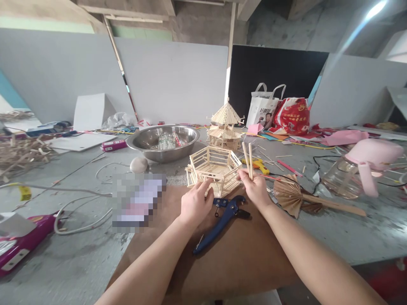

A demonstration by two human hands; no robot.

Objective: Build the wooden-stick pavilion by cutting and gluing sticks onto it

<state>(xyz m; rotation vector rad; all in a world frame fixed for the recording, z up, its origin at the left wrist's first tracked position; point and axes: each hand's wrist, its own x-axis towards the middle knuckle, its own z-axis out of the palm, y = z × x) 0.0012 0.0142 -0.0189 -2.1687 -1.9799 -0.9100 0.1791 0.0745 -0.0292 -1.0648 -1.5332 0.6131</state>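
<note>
A hexagonal frame of thin wooden sticks [214,169], with railings round its sides, stands in front of me. At its near left side, my left hand [196,201] has its fingers bent over the lower edge and closed on it. My right hand [255,188] is beside the frame's right corner, closed round two short wooden sticks [248,161] that point upward. Between my hands, a blue-handled cutter [219,226] lies on the brown board [248,262]. Behind the frame stands a small stick pavilion [225,123] with tiered roofs.
A steel basin [162,154] holding packets sits behind left, near a phone-like blurred object [140,201]. A yellow glue gun [259,165], a folded paper fan [288,195] and a pink-lidded jug [345,176] lie right. Cables [85,192] and a purple power strip [27,241] are left.
</note>
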